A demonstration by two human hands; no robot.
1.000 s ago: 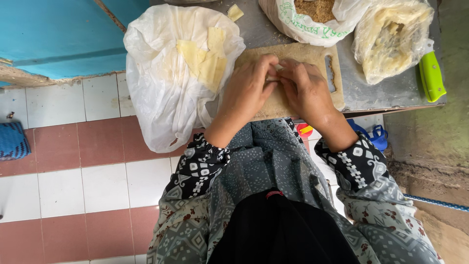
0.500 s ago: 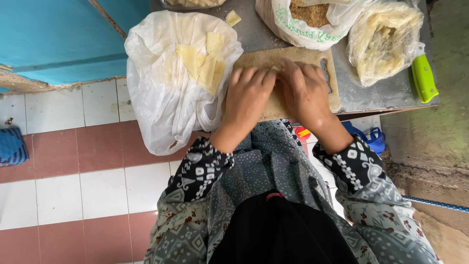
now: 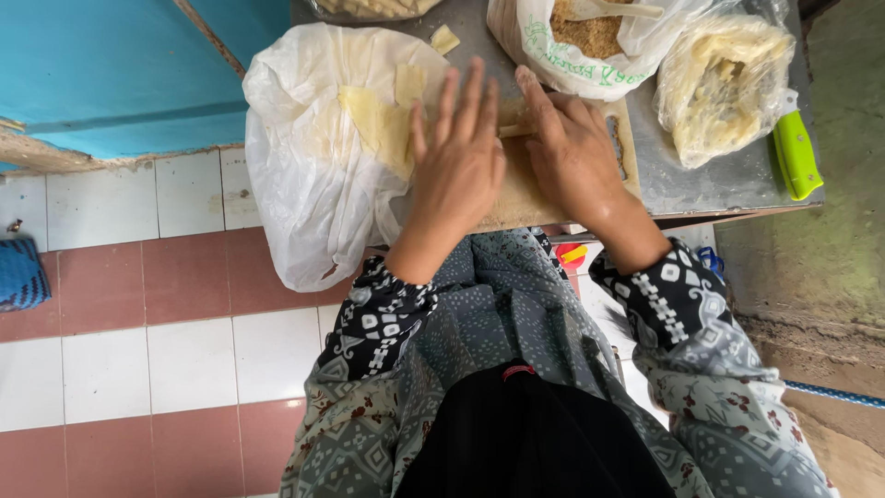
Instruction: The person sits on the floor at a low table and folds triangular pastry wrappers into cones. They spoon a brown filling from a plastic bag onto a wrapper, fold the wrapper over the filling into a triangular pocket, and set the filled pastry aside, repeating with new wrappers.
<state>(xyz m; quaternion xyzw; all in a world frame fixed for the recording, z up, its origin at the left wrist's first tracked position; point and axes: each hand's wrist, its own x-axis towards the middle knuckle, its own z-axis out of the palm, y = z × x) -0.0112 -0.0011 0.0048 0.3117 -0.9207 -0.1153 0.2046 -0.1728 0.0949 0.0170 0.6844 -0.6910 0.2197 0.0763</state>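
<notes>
I see my left hand (image 3: 461,152) and right hand (image 3: 572,148) pressed flat, fingers spread, grasping nothing, on a thin roll (image 3: 514,129) at top centre, probably soft and tearable.

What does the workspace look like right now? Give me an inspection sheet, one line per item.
Surface: grey metal table with a wooden board at its near edge.
Job's things: a thin pale roll lies on the board between the two hands.
Clutter: white bag of pale yellow sheets hanging over the table's edge; white bag of brown crumbs; clear bag of pale scraps; green-handled tool.
Grippers: left hand flat, fingers spread, over the board; right hand flat, its fingers on the roll.
Cables: nothing seen.
Surroundings: red and white tiled floor, blue wall, bare ground at right.
</notes>
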